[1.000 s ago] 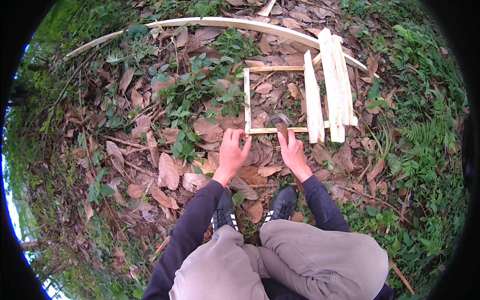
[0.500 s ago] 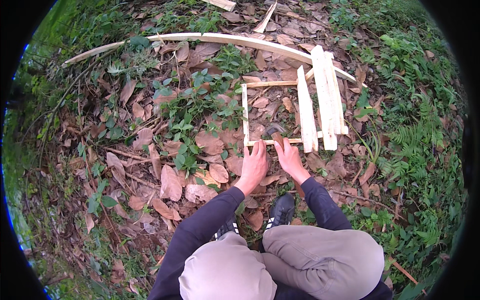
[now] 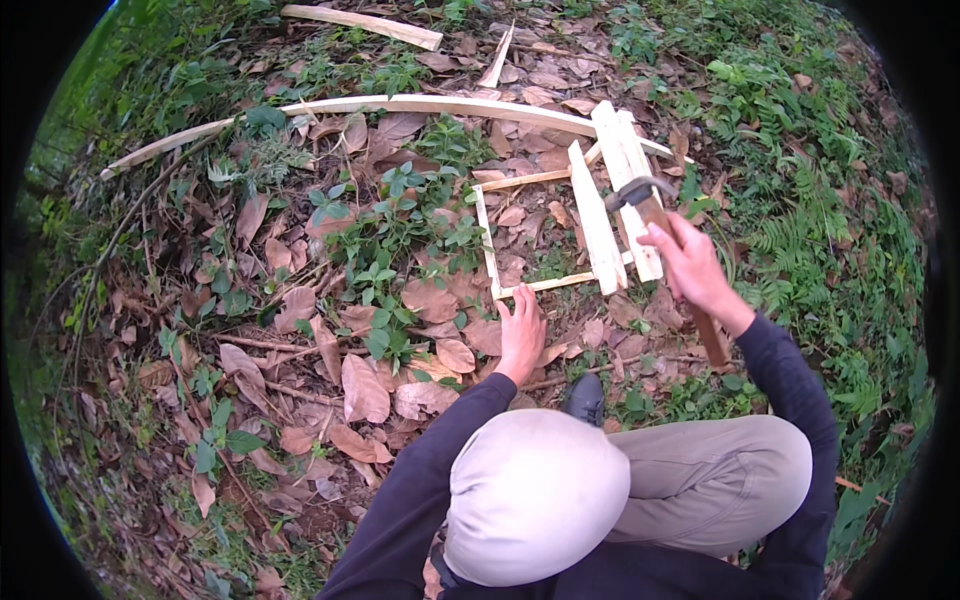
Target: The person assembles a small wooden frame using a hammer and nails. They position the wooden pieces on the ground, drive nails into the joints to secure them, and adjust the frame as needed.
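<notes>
A rectangular frame [image 3: 487, 240] of thin pale wooden strips lies on the leaf litter ahead of me. The fingers of my left hand [image 3: 521, 335] close on its near strip, beside the near left corner; their tips are partly hidden. Off to the right, my right hand [image 3: 690, 268] grips a hammer [image 3: 711, 338] by its wooden handle, raised over the boards with its dark metal head pointing away from me. A slat with a pointed far end [image 3: 596, 222] lies across the frame. Right of it are rough pale boards [image 3: 622, 150], partly covered by the hammer.
A long curved wooden strip [image 3: 400, 103] stretches behind the frame. Farther back lie a short plank [image 3: 365, 24] and a pointed splinter [image 3: 497, 60]. Leafy plants [image 3: 375, 260] grow left of the frame, ferns [image 3: 810, 250] to the right. My shoe [image 3: 584, 400] is close to the near strip.
My right hand has lifted the hammer from the near strip and swung it right, over the boards. My left hand stays by the near left corner. The view has shifted slightly.
</notes>
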